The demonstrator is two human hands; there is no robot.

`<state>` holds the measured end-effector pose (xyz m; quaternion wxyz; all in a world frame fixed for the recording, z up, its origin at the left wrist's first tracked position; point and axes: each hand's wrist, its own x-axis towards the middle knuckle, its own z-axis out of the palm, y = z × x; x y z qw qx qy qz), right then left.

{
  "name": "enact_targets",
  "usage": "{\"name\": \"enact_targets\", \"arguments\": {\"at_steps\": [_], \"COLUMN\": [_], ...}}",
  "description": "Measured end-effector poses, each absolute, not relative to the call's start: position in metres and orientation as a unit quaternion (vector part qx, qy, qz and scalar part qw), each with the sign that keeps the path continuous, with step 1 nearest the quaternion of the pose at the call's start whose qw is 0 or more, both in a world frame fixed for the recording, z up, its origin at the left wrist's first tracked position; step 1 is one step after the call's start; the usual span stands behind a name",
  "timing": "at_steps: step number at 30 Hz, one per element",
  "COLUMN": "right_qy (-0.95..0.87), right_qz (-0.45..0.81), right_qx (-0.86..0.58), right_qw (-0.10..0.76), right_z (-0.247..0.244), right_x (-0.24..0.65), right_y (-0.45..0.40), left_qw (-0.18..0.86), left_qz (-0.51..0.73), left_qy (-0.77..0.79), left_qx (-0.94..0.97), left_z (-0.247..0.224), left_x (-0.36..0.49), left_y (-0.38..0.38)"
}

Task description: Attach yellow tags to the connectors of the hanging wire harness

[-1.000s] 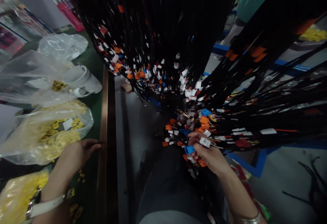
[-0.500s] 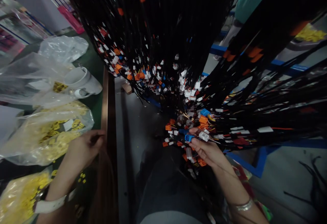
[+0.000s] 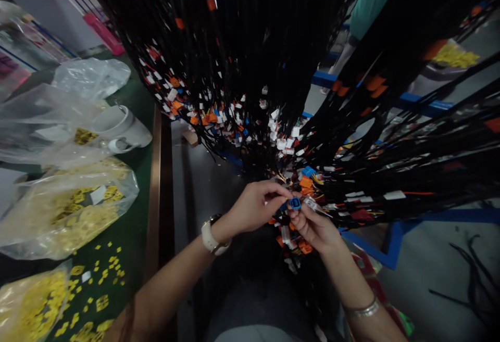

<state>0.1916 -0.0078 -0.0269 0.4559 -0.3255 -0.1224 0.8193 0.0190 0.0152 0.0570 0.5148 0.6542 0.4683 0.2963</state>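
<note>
My right hand [image 3: 316, 227] grips a blue connector [image 3: 294, 203] between thumb and fingers, its face turned up toward me. Beside it, a white connector [image 3: 311, 202] on wires rests by the same fingers. My left hand [image 3: 258, 206], with a white watch on the wrist, pinches at the near side of the blue connector. A tiny yellow piece [image 3: 288, 200] shows at its fingertips, mostly hidden. Around both hands hang orange connectors [image 3: 305, 181] and other plugs on the ends of black wire harnesses [image 3: 250, 35].
On the green table [image 3: 135, 217] at left lie loose yellow pieces [image 3: 113, 264], a bag of yellow pieces [image 3: 89, 227], another yellow-filled bag [image 3: 35, 300] and a white mug [image 3: 125, 126]. A blue frame [image 3: 390, 248] stands at right. Behind the harnesses, a person in a green top [image 3: 371, 6] is partly visible.
My left hand has left the table edge and moved right to meet the blue connector. My right hand keeps hold of it. The view has shifted slightly.
</note>
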Motion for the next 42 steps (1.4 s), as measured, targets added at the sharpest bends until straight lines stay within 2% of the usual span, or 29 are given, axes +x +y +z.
{"name": "enact_targets", "arguments": {"at_steps": [4,9,23,42], "right_qy": [-0.127,-0.157,-0.157,-0.141], "right_qz": [0.808,0.800,0.781,0.775], "right_qx": [-0.344,-0.390,-0.431,-0.436], "right_qw": [0.462,0.429,0.424,0.435], "right_z": [-0.031,-0.035,-0.036,-0.030], "right_x": [0.190,0.190,0.191,0.189], "right_y": [-0.009,-0.011,-0.015,-0.016], "left_qw": [0.591,0.611,0.541,0.558], "left_qz": [0.329,0.319,0.334,0.306], "left_qy": [0.469,0.468,0.445,0.455], "left_qx": [0.567,0.553,0.631,0.623], "left_z": [0.041,0.030,0.036,0.037], "left_x": [0.024,0.017,0.022,0.023], "left_y": [0.016,0.016,0.009,0.006]}}
